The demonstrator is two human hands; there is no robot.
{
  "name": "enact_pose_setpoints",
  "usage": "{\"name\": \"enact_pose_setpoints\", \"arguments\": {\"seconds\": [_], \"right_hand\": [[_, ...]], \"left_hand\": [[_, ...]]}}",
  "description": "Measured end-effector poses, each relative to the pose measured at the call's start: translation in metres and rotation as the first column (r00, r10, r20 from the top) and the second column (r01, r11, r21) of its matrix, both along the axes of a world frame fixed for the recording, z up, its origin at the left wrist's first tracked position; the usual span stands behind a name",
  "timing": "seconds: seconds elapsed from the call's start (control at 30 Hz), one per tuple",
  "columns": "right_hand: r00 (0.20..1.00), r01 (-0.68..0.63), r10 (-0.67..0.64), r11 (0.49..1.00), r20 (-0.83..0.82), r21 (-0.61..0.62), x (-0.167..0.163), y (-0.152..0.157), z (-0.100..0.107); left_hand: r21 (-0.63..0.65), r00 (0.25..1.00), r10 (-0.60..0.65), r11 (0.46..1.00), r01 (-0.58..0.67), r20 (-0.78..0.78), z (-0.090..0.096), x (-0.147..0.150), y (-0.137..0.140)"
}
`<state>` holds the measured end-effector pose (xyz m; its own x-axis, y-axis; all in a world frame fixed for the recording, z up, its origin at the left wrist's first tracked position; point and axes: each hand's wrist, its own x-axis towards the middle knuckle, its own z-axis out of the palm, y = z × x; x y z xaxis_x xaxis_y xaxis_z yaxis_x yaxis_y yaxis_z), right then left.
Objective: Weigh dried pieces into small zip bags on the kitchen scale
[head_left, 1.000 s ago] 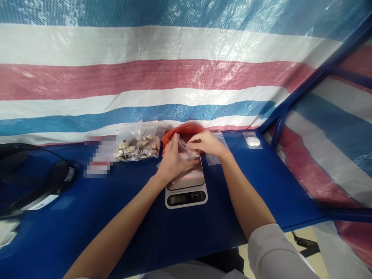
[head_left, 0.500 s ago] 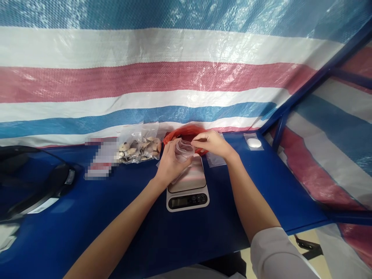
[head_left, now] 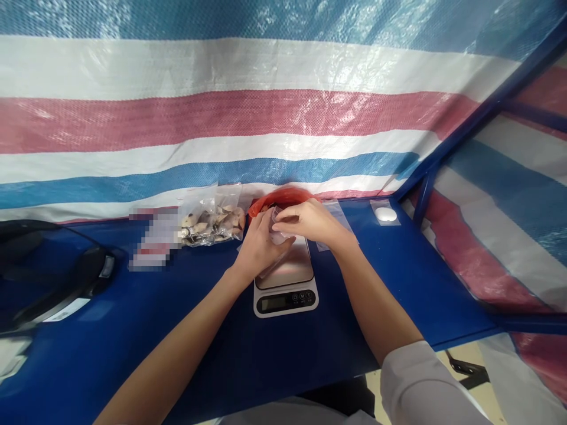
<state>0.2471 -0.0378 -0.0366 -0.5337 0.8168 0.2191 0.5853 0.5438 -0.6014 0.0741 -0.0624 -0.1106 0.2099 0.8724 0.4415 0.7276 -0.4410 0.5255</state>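
Note:
Above the kitchen scale (head_left: pixel 286 274) my left hand (head_left: pixel 260 245) is closed round a clear plastic bag (head_left: pixel 279 236), its mouth facing up. My right hand (head_left: pixel 308 221) is at that mouth, thumb and fingers drawn together; what they pinch, if anything, is hidden. Just behind both hands sits a red plastic bag (head_left: pixel 290 193), gaping and partly covered by them. The scale's steel plate shows below the bag, and its display looks blank.
Clear bags of dried mushroom-like slices (head_left: pixel 212 224) stand left of my hands. Flat empty clear bags (head_left: pixel 339 218) lie to the right, near a white oval object (head_left: pixel 385 215). A black headset-like item (head_left: pixel 84 283) rests at far left. Striped sheeting (head_left: pixel 266 118) rises behind the blue table (head_left: pixel 212 354).
My right hand has moved left from the red bag's opening to the clear bag's mouth, now covering it. The left hand keeps its hold on the clear bag.

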Motion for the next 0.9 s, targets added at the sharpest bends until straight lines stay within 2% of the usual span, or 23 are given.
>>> {"name": "enact_pose_setpoints", "arguments": {"seconds": [0.1,0.2,0.33,0.43,0.53,0.8,0.9], "right_hand": [[0.999,0.004,-0.004,1.0,0.044,0.004,0.0,0.004,-0.004],[1.0,0.001,-0.001,1.0,0.007,0.008,0.002,0.007,-0.007],[0.984,-0.033,0.012,0.993,-0.179,-0.115,0.006,0.009,-0.011],[0.941,-0.084,0.0,0.969,-0.338,-0.233,0.01,0.011,-0.013],[0.907,-0.109,-0.033,0.944,-0.42,-0.31,0.012,0.013,-0.016],[0.916,-0.165,0.038,0.942,-0.399,-0.291,0.001,0.011,-0.018],[0.931,-0.132,0.033,0.959,-0.363,-0.25,0.001,0.009,-0.014]], "left_hand": [[-0.019,1.0,0.009,1.0,-0.009,0.001,0.001,0.0,-0.001],[-0.063,1.0,-0.001,0.998,0.002,0.001,0.002,0.0,-0.001],[-0.08,1.0,-0.024,0.996,0.024,0.0,-0.001,-0.005,0.0],[-0.073,0.996,-0.09,0.993,0.089,-0.01,-0.003,-0.01,0.001],[-0.068,0.993,-0.12,0.991,0.119,-0.011,-0.003,-0.013,0.002],[0.016,0.998,-0.007,1.0,0.006,0.069,0.002,-0.001,-0.003],[0.021,0.996,0.026,0.999,-0.028,0.081,0.003,-0.002,-0.002]]}}
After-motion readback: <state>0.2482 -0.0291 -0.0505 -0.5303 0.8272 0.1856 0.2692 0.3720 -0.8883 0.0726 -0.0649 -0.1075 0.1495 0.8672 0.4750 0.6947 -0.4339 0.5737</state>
